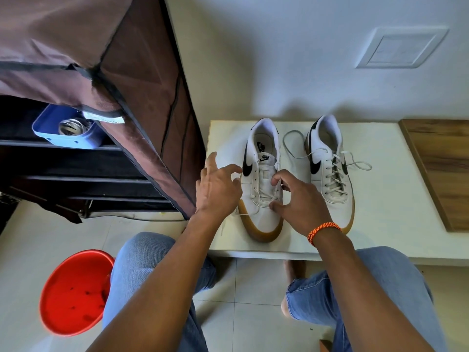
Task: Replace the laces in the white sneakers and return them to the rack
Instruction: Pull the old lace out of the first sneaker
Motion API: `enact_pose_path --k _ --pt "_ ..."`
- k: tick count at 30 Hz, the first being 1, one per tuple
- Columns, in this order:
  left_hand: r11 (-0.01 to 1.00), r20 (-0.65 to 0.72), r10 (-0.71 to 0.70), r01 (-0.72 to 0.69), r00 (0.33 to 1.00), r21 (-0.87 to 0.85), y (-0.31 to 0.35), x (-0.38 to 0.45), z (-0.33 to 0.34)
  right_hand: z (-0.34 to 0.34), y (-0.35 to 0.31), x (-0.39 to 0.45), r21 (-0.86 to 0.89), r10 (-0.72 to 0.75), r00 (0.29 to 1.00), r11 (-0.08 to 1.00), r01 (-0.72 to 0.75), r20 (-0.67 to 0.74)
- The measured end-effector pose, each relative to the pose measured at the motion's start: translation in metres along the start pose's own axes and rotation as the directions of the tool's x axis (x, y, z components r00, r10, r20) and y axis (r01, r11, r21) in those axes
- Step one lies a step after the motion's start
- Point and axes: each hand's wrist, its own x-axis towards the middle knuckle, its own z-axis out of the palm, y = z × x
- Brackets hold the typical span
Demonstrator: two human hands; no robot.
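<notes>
Knees in jeans (152, 270) at bottom. Right hand (299, 201) fingers pinch lace (275, 191) on left sneaker (261, 179), mid frame on bench (380, 224); only low holes done. Left hand (218, 189) fingers spread, holding nothing. Right sneaker (330, 168) laced, untied. Rack (76, 161) at left, waiting.

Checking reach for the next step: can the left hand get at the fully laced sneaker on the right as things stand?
Probably not directly: the right hand, pinching the lace on the near sneaker, lies between the left hand and the laced sneaker. It would have to cross over.
</notes>
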Motion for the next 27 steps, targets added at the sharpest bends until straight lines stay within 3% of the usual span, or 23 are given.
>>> enact_pose_path --k 3,6,9,12,19,27 --pt "0.998 0.038 -0.038 0.04 0.999 -0.049 0.002 0.0 0.003 0.0 0.001 0.001 -0.003 -0.003 1.0 1.0 0.003 -0.006" --pt "0.996 -0.069 0.063 -0.067 0.996 -0.058 -0.001 0.004 0.004 0.005 -0.003 0.003 -0.04 -0.031 0.998 0.999 0.029 -0.058" --pt "0.984 -0.05 0.106 -0.112 0.993 -0.141 -0.002 0.007 0.006 0.01 -0.007 0.009 -0.105 -0.073 0.982 0.993 0.056 -0.173" --pt "0.995 0.006 0.103 -0.103 0.995 -0.01 0.001 0.006 0.011 0.011 -0.012 0.013 -0.035 -0.026 0.994 0.999 0.023 -0.103" --pt "0.995 -0.009 0.058 -0.057 0.998 0.086 0.005 0.008 0.015 0.017 -0.02 0.017 -0.076 0.01 0.997 0.997 -0.016 -0.08" --pt "0.998 0.089 0.052 -0.054 0.995 0.015 0.01 0.018 0.01 0.014 -0.019 0.024 -0.031 0.032 0.998 0.999 -0.033 -0.049"
